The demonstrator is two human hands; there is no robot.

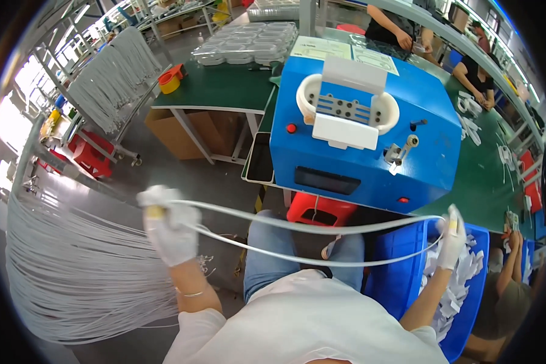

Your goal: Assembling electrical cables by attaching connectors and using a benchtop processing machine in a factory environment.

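Note:
A long white cable [315, 230] stretches across my lap in two sagging strands, from one hand to the other. At the left, my left hand [171, 227] in a white glove is closed around one end; motion smears its fingers a little. My right hand [452, 239], also gloved, pinches the other end above the blue bin [397, 273]. White scraps [461, 279] fill much of that bin. Beside my left arm hangs a thick bundle of white cables [91, 267]. Ahead of me stands a blue machine [376, 173] with a white holder [346, 130] on top.
Clear plastic trays [246, 42] and an orange tape dispenser [171, 79] lie on the green table [224, 91]. Under the machine is a red stool [320, 209]. A rack of cables [112, 79] stands far left. Other people work along the bench [485, 164] at the right.

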